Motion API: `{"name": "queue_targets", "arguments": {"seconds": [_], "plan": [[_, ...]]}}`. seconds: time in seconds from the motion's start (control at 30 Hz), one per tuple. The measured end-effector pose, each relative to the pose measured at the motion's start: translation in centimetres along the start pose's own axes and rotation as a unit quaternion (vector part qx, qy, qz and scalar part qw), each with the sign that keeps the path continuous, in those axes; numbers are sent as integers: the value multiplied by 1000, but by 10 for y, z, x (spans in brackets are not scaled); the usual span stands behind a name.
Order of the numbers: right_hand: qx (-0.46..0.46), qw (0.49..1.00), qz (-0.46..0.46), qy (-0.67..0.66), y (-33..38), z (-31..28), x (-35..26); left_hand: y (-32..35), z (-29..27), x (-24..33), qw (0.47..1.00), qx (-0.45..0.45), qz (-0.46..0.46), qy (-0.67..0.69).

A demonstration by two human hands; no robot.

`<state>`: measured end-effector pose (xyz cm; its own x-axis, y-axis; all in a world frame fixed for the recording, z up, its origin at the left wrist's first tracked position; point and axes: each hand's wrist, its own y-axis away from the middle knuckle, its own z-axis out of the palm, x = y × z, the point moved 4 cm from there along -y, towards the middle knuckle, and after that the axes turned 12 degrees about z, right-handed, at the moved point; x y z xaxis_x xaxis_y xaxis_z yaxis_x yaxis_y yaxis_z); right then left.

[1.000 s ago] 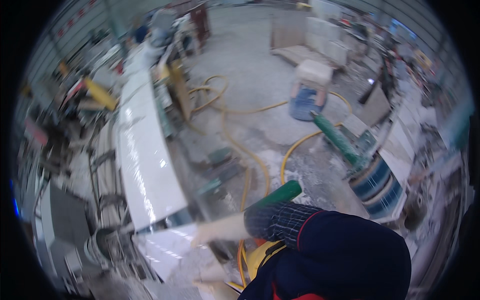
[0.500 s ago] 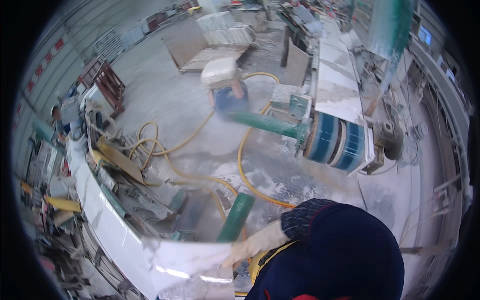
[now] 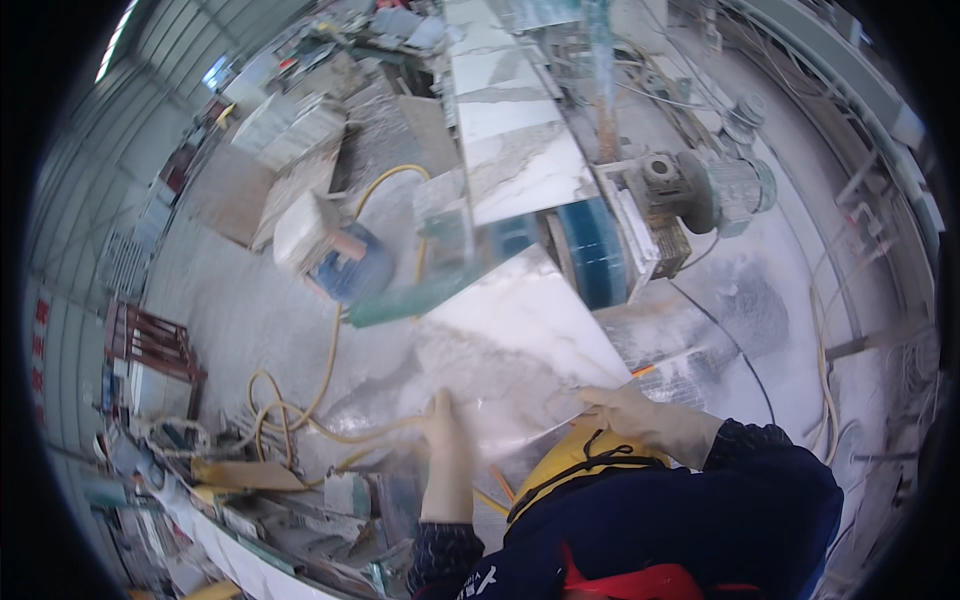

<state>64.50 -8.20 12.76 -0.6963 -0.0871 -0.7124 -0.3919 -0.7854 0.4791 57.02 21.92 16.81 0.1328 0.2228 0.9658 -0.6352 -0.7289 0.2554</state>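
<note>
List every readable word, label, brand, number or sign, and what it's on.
White print on the dark jacket: small logo and lettering, wording not copied out here.
Red signs on the left wall: too small and blurred to read.
Marble-patterned slab: no legible text.
Motor: none legible.

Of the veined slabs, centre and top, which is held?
The lower slab, left hand and right hand at its edges; the slabs lined up beyond the blue rollers have no hand.
</note>
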Motion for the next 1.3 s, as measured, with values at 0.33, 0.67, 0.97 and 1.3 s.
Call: {"name": "queue_targets", "arguments": {"seconds": [0.33, 0.67, 0.97, 1.3], "plan": [[188, 977, -97, -19, -26, -95, -22, -131, 148, -33, 970, -215, -94, -56], [192, 976, -55, 85, -12, -77, -54, -49, 113, -60, 978, -156, -111, 80], [156, 971, -73, -165, -66, -99, -32, -67, 134, -28, 983, -146, -108, 19], [168, 973, -122, -97, -79, -118, -38, -80, 142, -32, 984, -138, -109, 36]]}}
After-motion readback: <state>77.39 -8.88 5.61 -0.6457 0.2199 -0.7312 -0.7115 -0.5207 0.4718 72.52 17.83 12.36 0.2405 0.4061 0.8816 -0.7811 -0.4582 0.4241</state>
